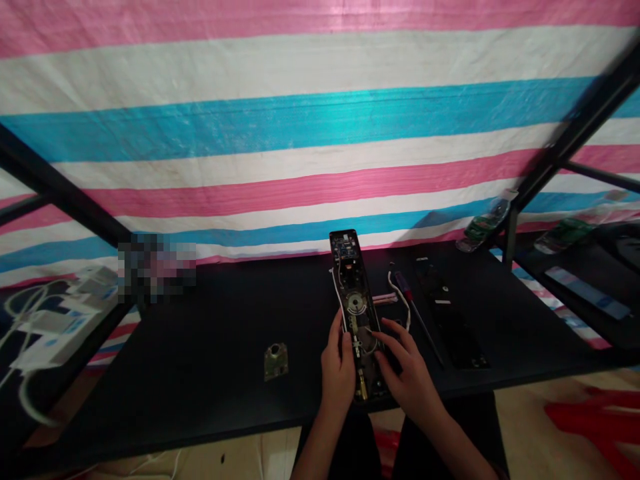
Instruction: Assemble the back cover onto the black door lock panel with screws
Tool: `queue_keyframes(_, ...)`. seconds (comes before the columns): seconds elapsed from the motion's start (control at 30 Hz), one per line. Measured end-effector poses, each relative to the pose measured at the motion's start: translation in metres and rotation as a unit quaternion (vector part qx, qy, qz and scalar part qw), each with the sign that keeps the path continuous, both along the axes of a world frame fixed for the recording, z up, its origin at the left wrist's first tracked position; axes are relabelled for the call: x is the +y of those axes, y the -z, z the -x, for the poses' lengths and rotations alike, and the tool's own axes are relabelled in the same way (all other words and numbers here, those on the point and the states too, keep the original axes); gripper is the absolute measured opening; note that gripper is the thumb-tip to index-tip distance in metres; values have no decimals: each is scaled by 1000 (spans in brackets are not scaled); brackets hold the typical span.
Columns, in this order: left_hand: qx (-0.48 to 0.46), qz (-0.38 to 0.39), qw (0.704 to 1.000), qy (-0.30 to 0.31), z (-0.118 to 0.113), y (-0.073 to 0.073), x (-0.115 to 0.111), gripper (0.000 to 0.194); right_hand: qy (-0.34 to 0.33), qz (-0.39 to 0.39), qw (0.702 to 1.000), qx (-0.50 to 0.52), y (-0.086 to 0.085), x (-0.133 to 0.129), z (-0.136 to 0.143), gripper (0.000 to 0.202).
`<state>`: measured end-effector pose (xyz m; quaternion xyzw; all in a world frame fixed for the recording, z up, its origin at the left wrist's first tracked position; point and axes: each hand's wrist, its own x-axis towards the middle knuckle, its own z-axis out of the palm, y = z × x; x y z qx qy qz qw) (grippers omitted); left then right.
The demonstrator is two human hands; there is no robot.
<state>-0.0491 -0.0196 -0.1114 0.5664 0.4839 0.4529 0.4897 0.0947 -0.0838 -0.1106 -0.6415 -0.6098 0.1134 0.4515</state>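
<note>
With my left hand (337, 370) gripping the nine-o'clock edge of the long casing (363, 291), I'd best touch its thin wires lightly; my right hand's (413, 380) fingers are curved and spread, any pinch unclear. The casing points to twelve, open, black, baring a round metal disc (356, 303).

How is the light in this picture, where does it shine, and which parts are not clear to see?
Head view: the striped sheet catches a sheen at top centre; the black tabletop is dim, and the black panel nearly merges with it; fine detail inside the opened device looks soft; a pixelated patch at left hides what is there.
</note>
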Motion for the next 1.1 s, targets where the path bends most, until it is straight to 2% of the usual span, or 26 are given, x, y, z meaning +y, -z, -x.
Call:
queue_keyframes(0.1, 2, -7, 1000, 0, 0, 2, 0, 48, 8, -24, 1000, 14, -12, 14, -1, 27)
queue_keyframes(0.2, -3, -25, 1000, 8, 0, 4, 1, 48, -24, -52, 998, -12, -30, 44, -6, 28)
queue_keyframes(0.3, -5, -40, 999, 26, 0, 5, 1, 49, -66, -59, 990, -105, -47, 87, -10, 37)
queue_keyframes(0.4, 1, -42, 999, 29, 0, 7, 0, 49, -110, -34, 969, -220, -59, 130, -12, 48)
queue_keyframes(0.53, -1, -53, 998, 39, 1, 9, -1, 48, -178, -33, 931, -318, -66, 166, -9, 36)
queue_keyframes(0.63, -4, -57, 997, 50, 1, 8, -2, 47, -210, -54, 918, -333, -67, 173, -8, 29)
queue_keyframes(0.77, 19, -55, 996, 64, 2, 6, -3, 47, -246, -108, 919, -289, -71, 170, -9, 25)
queue_keyframes(0.87, 22, -56, 996, 65, 1, 5, -3, 47, -275, -117, 918, -262, -75, 169, -11, 26)
queue_keyframes(1.0, -3, -55, 997, 57, 1, 4, -4, 52, -230, -93, 939, -238, -78, 176, -19, 29)
queue_keyframes(1.1, -20, -25, 998, 45, 1, 4, -5, 61, -202, -82, 947, -236, -80, 188, -30, 27)
